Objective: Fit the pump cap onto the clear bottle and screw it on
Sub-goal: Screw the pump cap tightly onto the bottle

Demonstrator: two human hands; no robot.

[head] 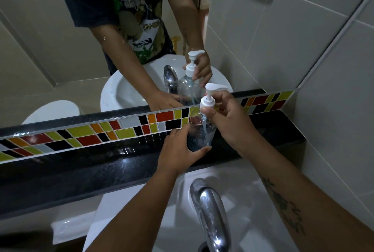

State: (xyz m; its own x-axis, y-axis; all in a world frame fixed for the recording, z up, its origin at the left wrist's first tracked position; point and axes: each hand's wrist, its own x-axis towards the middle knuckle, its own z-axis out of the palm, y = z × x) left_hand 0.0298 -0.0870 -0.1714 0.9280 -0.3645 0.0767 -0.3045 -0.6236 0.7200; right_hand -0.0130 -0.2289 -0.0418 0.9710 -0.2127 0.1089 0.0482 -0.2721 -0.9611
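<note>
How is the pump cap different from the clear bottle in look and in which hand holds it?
The pump cap is white and opaque; the clear bottle is see-through. The cap is small and on top; the bottle is larger, standing on the black ledge. The right hand grips the cap; the left hand holds the bottle. Both stand upright.

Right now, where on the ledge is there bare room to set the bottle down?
The black ledge is bare left of the left hand, below the tile strip. A shorter bare patch lies right of the right hand, toward the wall corner. It is crowded around the clear bottle and pump cap.
</note>
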